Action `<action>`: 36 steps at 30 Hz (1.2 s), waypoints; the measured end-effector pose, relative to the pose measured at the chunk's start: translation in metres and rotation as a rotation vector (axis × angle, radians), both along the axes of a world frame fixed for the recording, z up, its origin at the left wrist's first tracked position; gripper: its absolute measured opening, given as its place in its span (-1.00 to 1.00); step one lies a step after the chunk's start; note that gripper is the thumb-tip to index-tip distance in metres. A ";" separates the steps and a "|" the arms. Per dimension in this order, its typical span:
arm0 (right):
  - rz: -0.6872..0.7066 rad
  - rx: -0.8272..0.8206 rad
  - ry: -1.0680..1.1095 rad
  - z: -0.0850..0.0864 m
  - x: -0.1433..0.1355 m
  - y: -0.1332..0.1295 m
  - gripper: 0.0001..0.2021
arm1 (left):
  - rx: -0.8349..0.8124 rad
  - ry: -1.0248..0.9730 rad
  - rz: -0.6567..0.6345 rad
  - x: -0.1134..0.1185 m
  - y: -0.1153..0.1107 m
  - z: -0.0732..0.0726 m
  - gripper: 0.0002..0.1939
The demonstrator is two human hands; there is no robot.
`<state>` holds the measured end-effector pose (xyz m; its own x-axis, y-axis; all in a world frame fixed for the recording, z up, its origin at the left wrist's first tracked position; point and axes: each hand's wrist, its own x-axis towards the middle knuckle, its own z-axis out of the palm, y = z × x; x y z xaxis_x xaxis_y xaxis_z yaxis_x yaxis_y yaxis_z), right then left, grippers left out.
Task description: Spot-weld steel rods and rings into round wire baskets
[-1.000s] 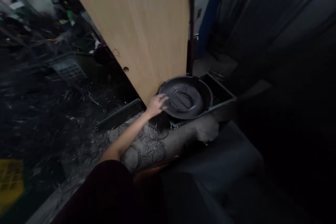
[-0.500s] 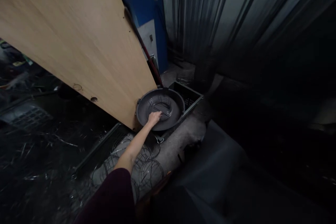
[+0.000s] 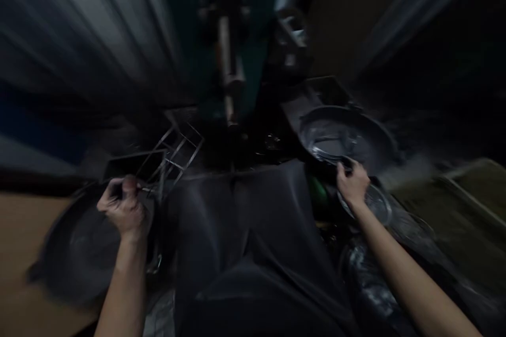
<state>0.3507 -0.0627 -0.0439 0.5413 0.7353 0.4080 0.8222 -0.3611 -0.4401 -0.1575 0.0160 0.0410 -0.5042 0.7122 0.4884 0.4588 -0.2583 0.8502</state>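
The left hand pinches a thin rod over the left basin, while the right hand, grip too blurred to tell, is near the wire coil in the right basin.

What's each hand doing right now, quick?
Left hand: closed, holding what looks like a thin rod.
Right hand: fingers curled at the near rim of a round basin; too blurred to tell whether it grips anything.

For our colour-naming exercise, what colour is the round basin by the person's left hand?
The basin looks dark grey, best seen in the head view.
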 end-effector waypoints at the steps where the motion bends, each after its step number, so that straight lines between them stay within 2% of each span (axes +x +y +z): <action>1: -0.078 -0.047 -0.031 0.004 0.027 -0.010 -0.69 | -0.032 -0.004 -0.070 0.025 0.009 -0.009 -0.65; 3: -0.139 -0.263 -0.056 0.007 0.068 -0.011 -0.64 | -0.189 -0.032 -0.222 0.073 0.016 -0.029 -0.61; 5: -0.098 -0.528 -0.040 0.002 0.094 0.008 -0.60 | -0.401 -0.055 -0.350 0.109 0.013 -0.054 -0.58; 7: -0.029 -0.713 -0.007 -0.008 0.108 0.036 -0.60 | -0.575 -0.047 -0.407 0.131 0.007 -0.079 -0.60; 10: 0.083 -0.866 0.051 -0.027 0.119 0.072 -0.68 | -0.686 -0.053 -0.361 0.140 0.003 -0.104 -0.63; 13: 0.162 -1.004 0.083 -0.044 0.125 0.091 -0.80 | -0.691 -0.058 -0.339 0.135 0.005 -0.113 -0.58; 16: 0.220 -1.031 0.081 -0.053 0.133 0.091 -0.79 | -0.682 -0.037 -0.385 0.128 0.010 -0.114 -0.51; 19: 0.246 -0.976 0.068 -0.052 0.143 0.079 -0.71 | -0.657 -0.011 -0.392 0.124 0.018 -0.115 -0.51; 23: 0.199 -0.886 0.067 -0.044 0.148 0.061 -0.62 | -0.603 0.039 -0.407 0.126 0.027 -0.115 -0.56; 28: 0.152 -0.775 0.116 -0.027 0.137 0.058 -0.71 | -0.577 0.102 -0.496 0.124 0.026 -0.106 -0.57; 30: 0.111 -0.699 0.133 -0.009 0.128 0.064 -0.76 | -0.514 0.100 -0.431 0.123 0.022 -0.092 -0.59; 32: 0.037 -0.495 0.236 0.020 0.114 0.070 -0.80 | -0.449 0.075 -0.345 0.130 0.014 -0.068 -0.61; 33: 0.007 -0.378 0.299 0.039 0.105 0.073 -0.82 | -0.430 0.061 -0.365 0.138 0.008 -0.053 -0.62; 34: 0.002 -0.259 0.401 0.060 0.093 0.075 -0.84 | -0.423 0.050 -0.441 0.149 0.001 -0.036 -0.64; 36: 0.092 -0.133 0.613 0.104 0.060 0.079 -0.82 | -0.408 0.035 -0.733 0.182 -0.016 -0.004 -0.66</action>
